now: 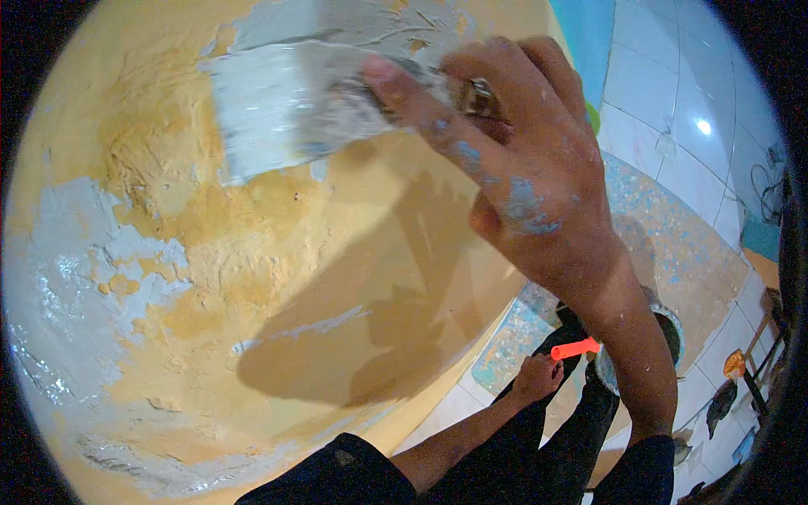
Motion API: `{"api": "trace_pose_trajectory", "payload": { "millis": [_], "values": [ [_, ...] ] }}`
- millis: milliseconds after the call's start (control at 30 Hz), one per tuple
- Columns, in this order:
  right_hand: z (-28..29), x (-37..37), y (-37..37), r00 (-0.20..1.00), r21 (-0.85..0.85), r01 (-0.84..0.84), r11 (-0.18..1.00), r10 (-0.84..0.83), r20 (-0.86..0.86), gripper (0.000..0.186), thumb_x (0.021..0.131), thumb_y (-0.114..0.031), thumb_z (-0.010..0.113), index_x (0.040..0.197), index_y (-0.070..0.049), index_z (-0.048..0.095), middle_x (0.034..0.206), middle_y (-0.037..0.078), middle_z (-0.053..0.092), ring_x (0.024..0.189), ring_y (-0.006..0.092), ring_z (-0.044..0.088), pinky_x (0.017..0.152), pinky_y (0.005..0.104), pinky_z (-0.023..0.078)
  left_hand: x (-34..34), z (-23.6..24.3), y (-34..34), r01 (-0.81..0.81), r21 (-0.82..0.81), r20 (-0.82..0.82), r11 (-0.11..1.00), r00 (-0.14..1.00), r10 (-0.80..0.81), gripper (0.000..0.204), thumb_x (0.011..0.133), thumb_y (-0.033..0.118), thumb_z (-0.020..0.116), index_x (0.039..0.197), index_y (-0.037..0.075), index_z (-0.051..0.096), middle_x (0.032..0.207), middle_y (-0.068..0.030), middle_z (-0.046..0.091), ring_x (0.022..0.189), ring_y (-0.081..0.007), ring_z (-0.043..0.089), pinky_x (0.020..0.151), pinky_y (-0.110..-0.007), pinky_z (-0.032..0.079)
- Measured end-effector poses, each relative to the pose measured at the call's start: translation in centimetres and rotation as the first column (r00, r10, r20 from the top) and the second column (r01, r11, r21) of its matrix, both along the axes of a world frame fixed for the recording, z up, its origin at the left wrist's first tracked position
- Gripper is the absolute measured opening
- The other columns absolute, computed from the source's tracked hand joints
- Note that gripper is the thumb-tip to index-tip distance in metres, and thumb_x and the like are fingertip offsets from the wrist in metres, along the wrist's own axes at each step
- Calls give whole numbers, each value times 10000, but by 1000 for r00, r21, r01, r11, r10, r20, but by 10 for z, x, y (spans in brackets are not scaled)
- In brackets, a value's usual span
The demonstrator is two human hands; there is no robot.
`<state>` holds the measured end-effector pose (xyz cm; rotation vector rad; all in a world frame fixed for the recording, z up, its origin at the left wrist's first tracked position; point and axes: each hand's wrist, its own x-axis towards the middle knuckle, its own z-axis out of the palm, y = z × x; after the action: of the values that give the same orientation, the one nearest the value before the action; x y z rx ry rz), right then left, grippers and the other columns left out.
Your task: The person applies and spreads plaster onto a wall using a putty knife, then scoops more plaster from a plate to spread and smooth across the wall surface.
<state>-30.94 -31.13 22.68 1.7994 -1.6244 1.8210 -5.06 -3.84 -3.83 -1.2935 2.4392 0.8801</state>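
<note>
My right hand (547, 177), flecked with blue paint, reaches up across the peeling yellow wall (194, 320), its fingers curled round a motion-blurred metal scraper (353, 109). The blade is at a broad strip of pale filler (252, 114) near the top of the view. Low down, my left hand (539, 379) grips a bright orange tube-shaped handle (571, 348); the far end of that tool is hidden. Beside it, a round bucket (669, 328) is partly covered by my right forearm.
A paint-spattered board (690, 252) lies on white floor tiles (648, 59) along the wall, under my feet. Dark tools and small objects (724, 396) lie at the right edge, with a coiled cable (770, 189) above them. A blue surface (589, 42) borders the yellow wall.
</note>
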Motion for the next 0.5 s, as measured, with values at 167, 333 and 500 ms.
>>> {"api": "trace_pose_trajectory", "payload": {
  "millis": [167,333,500],
  "values": [
    [-6,-24,15,993,97,107,990,-101,-65,787,564,135,581,1262,-217,665,950,83,582,817,255,539,680,318,492,-2,4,-3,5,76,69,997,998,-10,176,870,249,600,904,77,609,725,-102,615,720,-300,616,639,-471,459],
    [0,-19,17,996,16,95,995,-95,-3,775,585,146,565,1267,-209,661,963,86,586,830,257,556,694,326,498,2,0,5,27,82,109,996,993,-36,178,860,254,608,909,83,615,738,-112,619,739,-310,620,647,-476,463],
    [3,-14,-2,991,-26,134,991,-134,18,789,580,155,554,1277,-201,653,928,87,575,829,265,550,701,335,502,3,1,5,-2,76,2,997,1000,2,178,868,258,598,908,85,614,752,-113,624,750,-321,622,654,-479,463]
  ]
}}
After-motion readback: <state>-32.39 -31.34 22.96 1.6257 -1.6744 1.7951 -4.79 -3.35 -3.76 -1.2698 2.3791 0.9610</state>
